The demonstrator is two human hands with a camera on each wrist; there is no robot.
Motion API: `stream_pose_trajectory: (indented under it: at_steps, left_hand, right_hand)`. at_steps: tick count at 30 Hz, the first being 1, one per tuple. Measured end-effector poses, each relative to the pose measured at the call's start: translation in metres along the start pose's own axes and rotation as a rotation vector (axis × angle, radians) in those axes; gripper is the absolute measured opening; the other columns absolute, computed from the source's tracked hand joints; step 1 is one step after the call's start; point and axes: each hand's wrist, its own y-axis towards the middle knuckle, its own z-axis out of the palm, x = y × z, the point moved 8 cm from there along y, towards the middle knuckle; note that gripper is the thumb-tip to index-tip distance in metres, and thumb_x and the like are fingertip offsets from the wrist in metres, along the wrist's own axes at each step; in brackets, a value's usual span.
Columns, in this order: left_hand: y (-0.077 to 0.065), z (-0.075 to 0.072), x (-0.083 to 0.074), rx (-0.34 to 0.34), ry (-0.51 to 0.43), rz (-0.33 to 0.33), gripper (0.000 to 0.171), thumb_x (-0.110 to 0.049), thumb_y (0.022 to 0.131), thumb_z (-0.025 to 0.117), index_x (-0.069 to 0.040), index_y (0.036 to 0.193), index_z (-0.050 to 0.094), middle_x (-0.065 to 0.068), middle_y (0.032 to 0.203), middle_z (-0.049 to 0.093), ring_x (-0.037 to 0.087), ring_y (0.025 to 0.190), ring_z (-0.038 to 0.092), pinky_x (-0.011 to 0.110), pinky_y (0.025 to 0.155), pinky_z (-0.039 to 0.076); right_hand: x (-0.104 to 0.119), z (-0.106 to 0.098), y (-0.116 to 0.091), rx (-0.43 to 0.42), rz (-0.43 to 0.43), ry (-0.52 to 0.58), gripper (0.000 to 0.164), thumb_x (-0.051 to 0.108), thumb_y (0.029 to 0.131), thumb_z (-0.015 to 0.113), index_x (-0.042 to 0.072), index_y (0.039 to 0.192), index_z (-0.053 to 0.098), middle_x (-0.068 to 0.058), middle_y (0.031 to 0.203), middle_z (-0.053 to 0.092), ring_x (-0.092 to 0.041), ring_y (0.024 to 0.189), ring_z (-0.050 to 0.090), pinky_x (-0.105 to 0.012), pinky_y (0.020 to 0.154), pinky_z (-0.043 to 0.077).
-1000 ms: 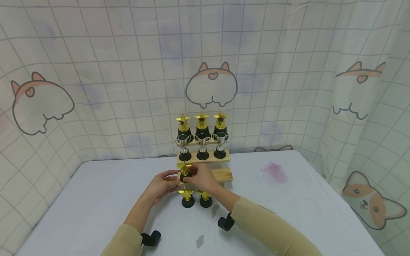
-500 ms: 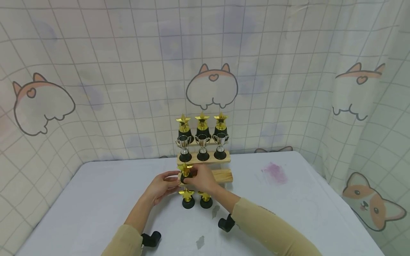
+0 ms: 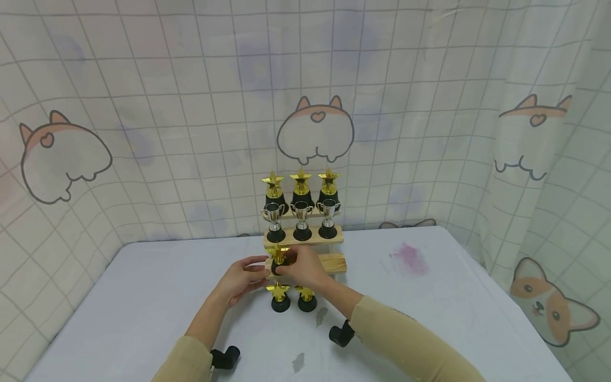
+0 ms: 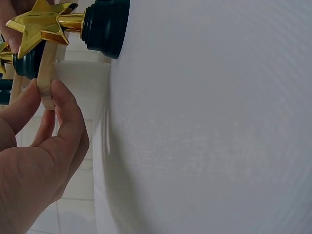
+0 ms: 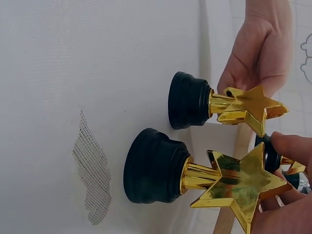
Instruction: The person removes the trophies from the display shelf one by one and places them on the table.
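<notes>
On the left part of the lowest wooden shelf (image 3: 334, 262), a small gold star trophy (image 3: 278, 254) stands upright. My right hand (image 3: 307, 268) holds it by its black base (image 5: 269, 153), thumb in front. Between thumb and fingers, my left hand (image 3: 244, 280) pinches the left end of that shelf, as the wooden edge (image 4: 46, 73) in the left wrist view shows. Two more gold star trophies, a left one (image 3: 279, 297) and a right one (image 3: 306, 298), stand on the white table in front of the shelf. My right hand covers part of the shelf.
Silver cup trophies (image 3: 302, 217) line the middle shelf (image 3: 336, 234), with larger gold star trophies (image 3: 301, 185) on the tier behind. The white table (image 3: 406, 307) meets a gridded curtain (image 3: 191, 132) with animal drawings. A grey patch (image 3: 298, 362) marks the cloth.
My right hand and the star trophy it holds have shifted slightly to the right along the lowest shelf. My left hand stays at the shelf's left end.
</notes>
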Motion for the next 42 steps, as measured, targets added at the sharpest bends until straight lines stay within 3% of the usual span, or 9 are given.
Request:
stream_pose_trajectory:
  at_steps: [16, 26, 36, 42]
  left_hand:
    - [0.000, 0.000, 0.000, -0.013, 0.006, -0.006, 0.049, 0.004, 0.098, 0.066, 0.000, 0.145, 0.052, 0.022, 0.124, 0.059, 0.026, 0.100, 0.066, 0.038, 0.089, 0.058]
    - [-0.001, 0.001, 0.000, -0.009, 0.007, -0.014, 0.052, 0.003, 0.097, 0.068, 0.001, 0.146, 0.050, 0.022, 0.126, 0.057, 0.028, 0.104, 0.064, 0.037, 0.089, 0.058]
    - [0.002, 0.001, 0.000, -0.020, 0.020, 0.012, 0.051, 0.004, 0.097, 0.067, 0.002, 0.145, 0.051, 0.024, 0.127, 0.057, 0.028, 0.105, 0.065, 0.038, 0.090, 0.057]
    - [0.002, 0.001, 0.002, -0.034, 0.026, 0.001, 0.050, 0.004, 0.096, 0.068, 0.000, 0.144, 0.054, 0.023, 0.127, 0.057, 0.027, 0.103, 0.066, 0.037, 0.090, 0.058]
  right_hand:
    - [0.000, -0.013, -0.009, -0.016, -0.022, -0.011, 0.038, 0.016, 0.089, 0.082, 0.003, 0.122, 0.069, -0.006, 0.113, 0.070, -0.020, 0.100, 0.064, -0.036, 0.087, 0.057]
    - [-0.003, -0.024, -0.018, -0.003, -0.049, 0.012, 0.053, 0.013, 0.088, 0.082, 0.003, 0.136, 0.063, -0.012, 0.119, 0.069, -0.026, 0.105, 0.066, -0.035, 0.086, 0.058]
    - [-0.009, -0.043, -0.030, -0.020, -0.082, 0.050, 0.057, 0.011, 0.088, 0.080, 0.001, 0.140, 0.059, -0.014, 0.118, 0.067, -0.030, 0.107, 0.066, -0.034, 0.085, 0.059]
    - [-0.015, -0.053, -0.038, -0.034, -0.068, 0.057, 0.052, 0.012, 0.087, 0.081, 0.000, 0.134, 0.062, -0.012, 0.115, 0.068, -0.028, 0.105, 0.067, -0.036, 0.087, 0.058]
